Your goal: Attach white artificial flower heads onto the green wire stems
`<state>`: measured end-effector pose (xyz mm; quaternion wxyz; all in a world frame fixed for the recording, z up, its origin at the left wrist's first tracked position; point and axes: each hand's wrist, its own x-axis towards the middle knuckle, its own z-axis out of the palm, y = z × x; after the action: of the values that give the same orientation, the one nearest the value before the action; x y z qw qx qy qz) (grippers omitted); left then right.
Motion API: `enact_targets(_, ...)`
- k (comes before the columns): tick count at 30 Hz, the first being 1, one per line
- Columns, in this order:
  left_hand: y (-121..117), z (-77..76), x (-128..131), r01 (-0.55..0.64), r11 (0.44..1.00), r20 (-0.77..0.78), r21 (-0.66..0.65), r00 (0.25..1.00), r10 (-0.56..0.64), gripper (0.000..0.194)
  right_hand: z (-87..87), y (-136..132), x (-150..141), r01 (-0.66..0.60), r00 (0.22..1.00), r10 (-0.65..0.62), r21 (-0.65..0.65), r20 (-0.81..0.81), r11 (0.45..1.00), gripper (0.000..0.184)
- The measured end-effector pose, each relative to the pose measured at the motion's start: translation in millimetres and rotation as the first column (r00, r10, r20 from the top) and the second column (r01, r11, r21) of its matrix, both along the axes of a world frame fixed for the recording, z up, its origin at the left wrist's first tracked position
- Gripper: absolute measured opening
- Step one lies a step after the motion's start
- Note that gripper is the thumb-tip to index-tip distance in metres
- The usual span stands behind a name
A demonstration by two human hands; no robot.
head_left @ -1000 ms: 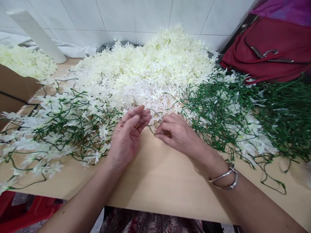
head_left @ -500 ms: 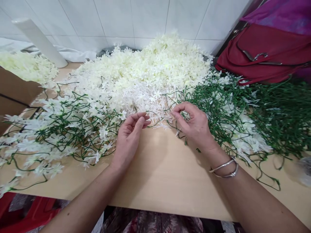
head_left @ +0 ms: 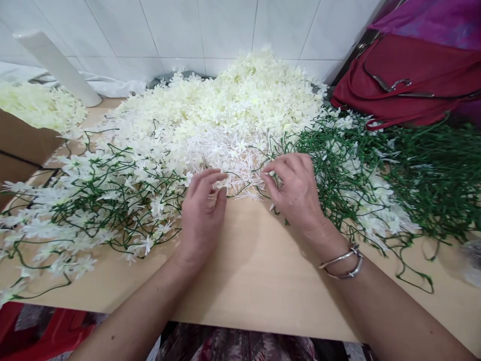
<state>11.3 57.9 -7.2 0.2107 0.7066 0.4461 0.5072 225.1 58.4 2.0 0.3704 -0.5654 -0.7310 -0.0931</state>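
My left hand [head_left: 203, 215] is slightly blurred above the table's near part, its thumb apart from its bent fingers and nothing visible between them. Across from it, my right hand [head_left: 293, 185] pinches thumb and forefinger together; whatever they hold is too small to make out. Between and behind the hands lie thin white stamen-like sticks [head_left: 240, 165]. White artificial flowers on green stems [head_left: 112, 200] are heaped beside my left hand. Loose green plastic stems [head_left: 334, 155] lie tangled by my right hand, partly under it.
A big mound of cream artificial petals [head_left: 240, 100] rises against the tiled wall [head_left: 225, 30]. A red bag [head_left: 413, 80] stands at the back right. At left are a white roll [head_left: 60, 70] and a cardboard box [head_left: 26, 145]. The wooden table [head_left: 263, 281] ends near my body.
My left hand has turned, and its thumb has parted from the fingers. My right hand stays pinched, tilted a little more palm-down. The whole view has shifted slightly.
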Motion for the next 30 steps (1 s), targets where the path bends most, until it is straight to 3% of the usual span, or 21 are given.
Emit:
enact_targets(2, 6, -7.4, -1, 0.012, 0.996, -0.248, 0.092, 0.969, 0.012, 0.023, 1.5, -4, -8, -0.094, 0.994, 0.098, -0.075, 0.054, 0.993, 0.011)
enact_targets(5, 13, -17.0, -3, -0.010, 0.991, -0.415, 0.130, 0.908, 0.063, 0.030, 2.1, -8, -16, -0.136, 0.981, 0.159, -0.190, 0.111, 0.972, 0.010)
enact_targets(10, 17, -21.8, -8, -0.066, 0.990, -0.461, 0.126, 0.880, 0.117, 0.016, 0.4, -6, -16, -0.200, 0.967, 0.238, -0.297, 0.095, 0.934, 0.013)
enact_targets(15, 14, -12.4, -9, -0.034, 0.982, -0.476, 0.188, 0.871, 0.121, 0.008, -1.6, -2, -10, -0.157, 0.988, 0.149, -0.221, -0.050, 0.963, 0.015)
enact_targets(19, 5, -0.1, -6, -0.012, 0.979, -0.278, 0.201, 0.958, 0.069, 0.006, -2.2, -1, -8, -0.189, 0.942, 0.129, -0.172, -0.310, 0.967, 0.014)
enact_targets(23, -3, 4.4, -2, 0.004, 1.000, -0.004, 0.007, 1.000, -0.004, 0.002, -0.2, -1, -10, -0.203, 0.846, 0.086, -0.169, -0.526, 0.965, 0.007)
enact_targets(27, -6, 1.5, 4, 0.150, 0.958, 0.265, -0.245, 0.961, -0.083, 0.016, 2.9, 0, -6, -0.088, 0.840, 0.000, -0.135, -0.543, 0.987, 0.006)
enact_targets(30, -5, 0.5, 7, 0.212, 0.907, 0.375, -0.365, 0.925, -0.066, 0.020, 7.3, 0, 4, 0.051, 0.928, -0.071, -0.064, -0.367, 0.997, 0.013)
